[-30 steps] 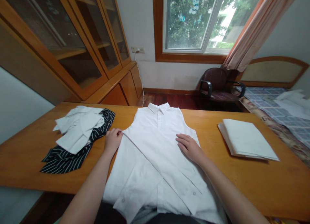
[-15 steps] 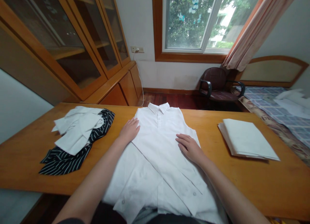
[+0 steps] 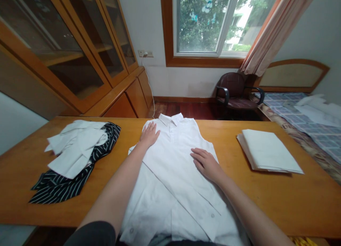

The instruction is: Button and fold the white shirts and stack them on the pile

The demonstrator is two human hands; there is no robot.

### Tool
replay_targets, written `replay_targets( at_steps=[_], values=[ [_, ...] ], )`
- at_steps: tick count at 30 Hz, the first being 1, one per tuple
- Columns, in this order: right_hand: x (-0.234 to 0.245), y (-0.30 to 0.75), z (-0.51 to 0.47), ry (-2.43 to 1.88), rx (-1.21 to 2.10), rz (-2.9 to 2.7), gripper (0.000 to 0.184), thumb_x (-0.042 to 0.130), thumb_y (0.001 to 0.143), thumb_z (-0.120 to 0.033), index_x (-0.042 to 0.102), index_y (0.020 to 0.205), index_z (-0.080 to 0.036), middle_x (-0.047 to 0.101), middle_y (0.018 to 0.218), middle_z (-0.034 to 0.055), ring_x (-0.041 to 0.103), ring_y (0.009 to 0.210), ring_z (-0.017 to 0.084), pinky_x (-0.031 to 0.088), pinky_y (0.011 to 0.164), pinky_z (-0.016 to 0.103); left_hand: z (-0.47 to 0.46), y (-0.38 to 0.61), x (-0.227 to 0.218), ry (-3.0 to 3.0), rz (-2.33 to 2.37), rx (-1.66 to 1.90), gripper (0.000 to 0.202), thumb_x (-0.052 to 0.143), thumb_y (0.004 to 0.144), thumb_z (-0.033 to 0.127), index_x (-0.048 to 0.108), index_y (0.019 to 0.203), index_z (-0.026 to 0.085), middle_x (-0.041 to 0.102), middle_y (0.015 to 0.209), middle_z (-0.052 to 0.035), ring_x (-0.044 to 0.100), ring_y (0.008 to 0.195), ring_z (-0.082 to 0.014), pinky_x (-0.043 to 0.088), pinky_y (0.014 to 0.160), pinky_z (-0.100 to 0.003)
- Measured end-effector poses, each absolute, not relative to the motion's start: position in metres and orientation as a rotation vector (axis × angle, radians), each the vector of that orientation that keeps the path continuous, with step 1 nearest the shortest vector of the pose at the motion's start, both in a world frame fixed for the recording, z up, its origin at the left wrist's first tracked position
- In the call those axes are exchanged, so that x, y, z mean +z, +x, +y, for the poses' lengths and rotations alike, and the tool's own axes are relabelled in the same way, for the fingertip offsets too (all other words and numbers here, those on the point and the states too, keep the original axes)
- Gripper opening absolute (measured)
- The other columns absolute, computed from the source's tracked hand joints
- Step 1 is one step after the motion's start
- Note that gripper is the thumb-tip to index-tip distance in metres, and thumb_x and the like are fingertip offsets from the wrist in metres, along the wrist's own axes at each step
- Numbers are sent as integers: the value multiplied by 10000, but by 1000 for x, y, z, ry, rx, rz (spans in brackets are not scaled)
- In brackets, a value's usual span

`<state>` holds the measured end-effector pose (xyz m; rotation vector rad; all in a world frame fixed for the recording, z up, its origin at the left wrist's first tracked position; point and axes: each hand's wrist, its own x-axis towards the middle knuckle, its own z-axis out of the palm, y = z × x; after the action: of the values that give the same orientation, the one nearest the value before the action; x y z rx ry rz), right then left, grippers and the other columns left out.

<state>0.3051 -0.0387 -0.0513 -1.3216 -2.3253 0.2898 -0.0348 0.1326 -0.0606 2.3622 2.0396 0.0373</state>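
Note:
A white collared shirt lies spread on the wooden table, collar at the far edge and its lower part hanging over the near edge towards me. My left hand rests flat on the shirt's left shoulder area, fingers stretched out. On the right side of the chest lies my right hand, palm down with its fingers extended. Neither hand grips the cloth. Diagonal fold lines cross the shirt's front below the hands.
On the table, a black striped cloth lies at the left under a crumpled white cloth. A folded white stack sits at the right. Beyond are a glass-door cabinet, an armchair and a bed.
My left hand has moved up and inward, from the shirt's side edge onto its shoulder area. My right hand stays on the chest. The view has shifted slightly.

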Motion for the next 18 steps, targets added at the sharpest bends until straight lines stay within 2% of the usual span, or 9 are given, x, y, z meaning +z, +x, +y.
replay_targets(
  at_steps=[4, 10, 14, 18],
  values=[
    [-50, 305, -40, -1354, 249, -2374, 357, 480, 1013, -288, 633, 1335, -268, 579, 1458, 53, 502, 1362, 255, 443, 1110, 478, 146, -44, -58, 2347, 2020, 6, 652, 203, 1036, 474, 276, 1591, 139, 160, 1680, -104, 122, 1563, -259, 110, 1264, -509],
    [-54, 304, -42, -1548, 138, -2389, 435, 458, 1025, -375, 560, 1430, -253, 438, 1576, 55, 361, 1474, 287, 299, 1212, 516, 150, -46, -50, 2334, 2037, -12, 619, 199, 1040, 463, 284, 1592, 198, 162, 1683, -78, 130, 1560, -282, 132, 1245, -574],
    [-58, 308, -37, -1720, 105, -2301, 498, 450, 1023, -429, 514, 1473, -227, 354, 1620, 86, 276, 1512, 318, 272, 1218, 533, 150, -47, -50, 2331, 2036, 2, 612, 208, 1040, 457, 293, 1589, 200, 166, 1682, -81, 134, 1560, -282, 135, 1241, -588],
    [-63, 312, -28, -1782, 100, -2217, 547, 447, 1018, -452, 483, 1493, -182, 325, 1625, 138, 280, 1513, 316, 280, 1216, 525, 149, -49, -53, 2377, 2021, 92, 590, 222, 1039, 428, 356, 1563, 192, 223, 1666, -99, 178, 1549, -300, 153, 1229, -616]
  ],
)
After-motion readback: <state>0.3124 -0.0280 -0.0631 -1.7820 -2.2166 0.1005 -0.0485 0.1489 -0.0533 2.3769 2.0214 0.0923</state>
